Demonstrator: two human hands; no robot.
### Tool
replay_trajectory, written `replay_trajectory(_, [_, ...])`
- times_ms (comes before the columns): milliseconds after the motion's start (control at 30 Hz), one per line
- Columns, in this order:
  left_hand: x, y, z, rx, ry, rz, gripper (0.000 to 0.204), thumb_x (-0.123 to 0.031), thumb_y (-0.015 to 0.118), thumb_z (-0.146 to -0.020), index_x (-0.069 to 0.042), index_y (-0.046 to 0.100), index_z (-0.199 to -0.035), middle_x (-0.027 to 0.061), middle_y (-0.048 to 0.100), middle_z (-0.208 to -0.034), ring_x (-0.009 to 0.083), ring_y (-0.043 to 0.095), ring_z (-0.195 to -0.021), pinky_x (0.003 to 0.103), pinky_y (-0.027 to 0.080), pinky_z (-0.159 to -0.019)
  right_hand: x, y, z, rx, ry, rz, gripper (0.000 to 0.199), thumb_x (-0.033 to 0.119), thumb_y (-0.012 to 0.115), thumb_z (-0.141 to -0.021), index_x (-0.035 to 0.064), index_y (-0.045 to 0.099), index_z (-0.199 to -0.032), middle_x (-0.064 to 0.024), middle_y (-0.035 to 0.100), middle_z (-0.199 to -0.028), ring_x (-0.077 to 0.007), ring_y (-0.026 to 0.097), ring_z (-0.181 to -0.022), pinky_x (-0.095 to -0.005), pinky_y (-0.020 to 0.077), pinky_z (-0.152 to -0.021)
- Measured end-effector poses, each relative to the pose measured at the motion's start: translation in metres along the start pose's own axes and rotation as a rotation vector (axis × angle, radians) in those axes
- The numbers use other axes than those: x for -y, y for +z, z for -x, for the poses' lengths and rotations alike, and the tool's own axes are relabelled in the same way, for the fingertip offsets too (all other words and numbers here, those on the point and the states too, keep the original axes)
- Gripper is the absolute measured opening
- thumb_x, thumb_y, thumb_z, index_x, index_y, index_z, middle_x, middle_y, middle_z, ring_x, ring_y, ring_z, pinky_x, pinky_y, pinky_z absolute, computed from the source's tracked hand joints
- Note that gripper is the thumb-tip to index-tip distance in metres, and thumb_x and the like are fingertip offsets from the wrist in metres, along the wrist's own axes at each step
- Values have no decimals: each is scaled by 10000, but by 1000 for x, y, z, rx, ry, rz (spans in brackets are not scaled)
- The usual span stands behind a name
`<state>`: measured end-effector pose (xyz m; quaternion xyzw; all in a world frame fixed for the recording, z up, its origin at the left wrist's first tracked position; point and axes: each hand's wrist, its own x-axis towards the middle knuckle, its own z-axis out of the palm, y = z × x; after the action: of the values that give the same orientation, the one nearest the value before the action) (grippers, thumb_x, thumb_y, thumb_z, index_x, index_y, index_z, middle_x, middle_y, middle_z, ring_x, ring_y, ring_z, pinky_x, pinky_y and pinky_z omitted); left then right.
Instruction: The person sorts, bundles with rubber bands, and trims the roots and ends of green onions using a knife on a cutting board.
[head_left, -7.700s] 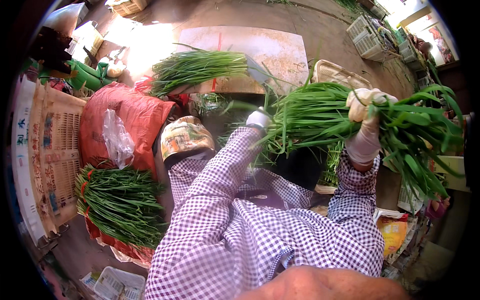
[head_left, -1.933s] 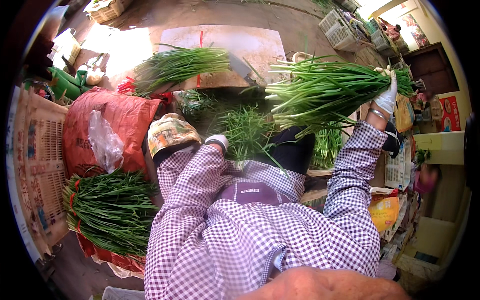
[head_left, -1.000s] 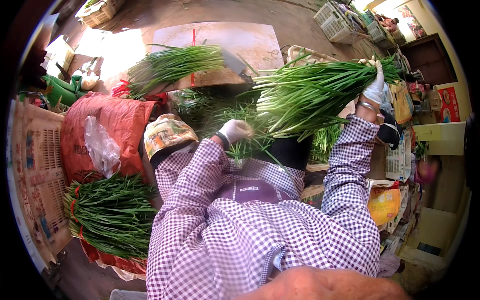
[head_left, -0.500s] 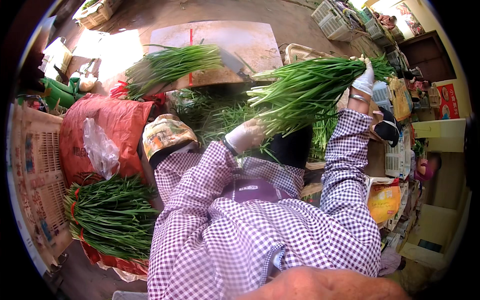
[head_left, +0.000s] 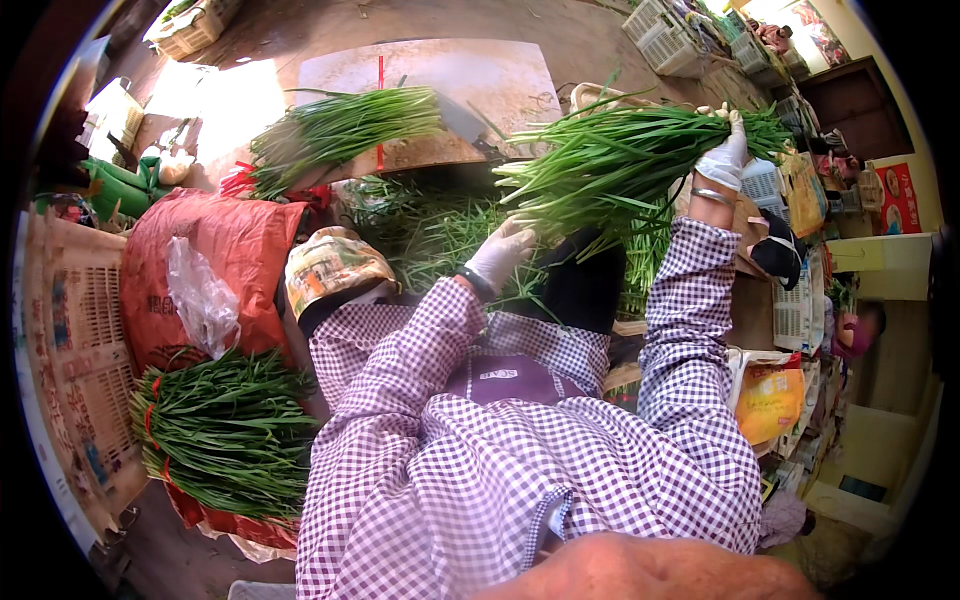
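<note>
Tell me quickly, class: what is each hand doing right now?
Left hand: open, fingers on the bunch's leaf ends.
Right hand: closed around the bunch of green leaves, holding it up.

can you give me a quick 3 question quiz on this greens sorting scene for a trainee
1. True or false: the right hand grips the held bunch of green chives by its far end.
2. Multiple choice: the left hand is at A) the red sack, B) the near tips of the held bunch, C) the white crate.
3. Fill in: another bunch lies on a wooden ____.

Key: 1 true; 2 B; 3 board.
</note>
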<state>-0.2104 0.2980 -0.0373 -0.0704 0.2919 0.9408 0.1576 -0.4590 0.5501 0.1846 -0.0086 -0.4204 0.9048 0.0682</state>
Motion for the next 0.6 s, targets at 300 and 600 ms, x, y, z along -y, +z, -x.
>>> replay_trajectory(300, [-3, -30, 2, -34, 113, 258, 192, -165, 656, -914, -47, 607, -1057, 8, 627, -920, 122, 578, -797, 252, 478, -733, -5, 7, -10, -45, -23, -17, 238, 258, 548, -962, 54, 596, -849, -57, 590, -698, -290, 618, -669, -438, 549, -666])
replay_trajectory(600, [18, -33, 11, -2, -96, -279, 583, -203, 731, -859, -33, 474, -1353, 130, 541, -1326, 207, 546, -1168, 371, 452, -985, -2, 34, 5, -58, -75, -19, 224, 245, 549, -956, 52, 594, -853, -84, 596, -717, -274, 608, -668, -435, 553, -668])
